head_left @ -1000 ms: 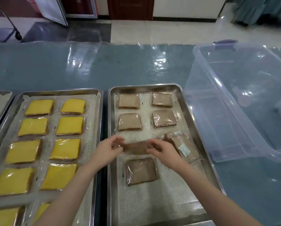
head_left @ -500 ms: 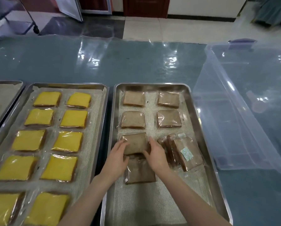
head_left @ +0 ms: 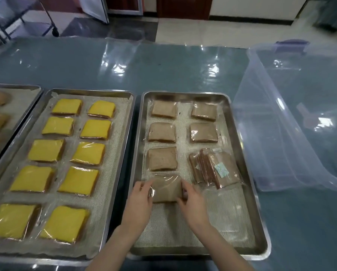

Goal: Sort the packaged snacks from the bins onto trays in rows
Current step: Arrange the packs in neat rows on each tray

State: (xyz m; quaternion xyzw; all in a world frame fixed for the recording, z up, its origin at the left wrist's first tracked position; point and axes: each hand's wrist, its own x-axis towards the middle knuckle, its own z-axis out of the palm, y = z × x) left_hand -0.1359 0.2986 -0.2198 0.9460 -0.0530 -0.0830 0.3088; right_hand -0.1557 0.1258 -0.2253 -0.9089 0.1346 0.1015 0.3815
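Observation:
A steel tray (head_left: pixel 258 227) lined with mesh holds brown packaged bread slices in two columns. My left hand (head_left: pixel 140 200) and my right hand (head_left: pixel 191 198) grip the two sides of one brown packet (head_left: pixel 166 187) lying in the left column, fourth place from the back. Just behind it lies another brown packet (head_left: pixel 162 159). A leaning stack of brown packets (head_left: pixel 215 168) sits in the right column, third place. The tray to the left (head_left: pixel 122 169) carries yellow packaged slices (head_left: pixel 78 181) in two neat columns.
A large clear plastic bin (head_left: pixel 292 122) stands tilted at the right of the brown tray. A third tray (head_left: pixel 17 106) with other snacks shows at the far left edge. The teal table is covered with shiny plastic film.
Both hands set one brown packet down in the third place of the left column, then moved nearer to me and took hold of the packet behind it in the fourth place.

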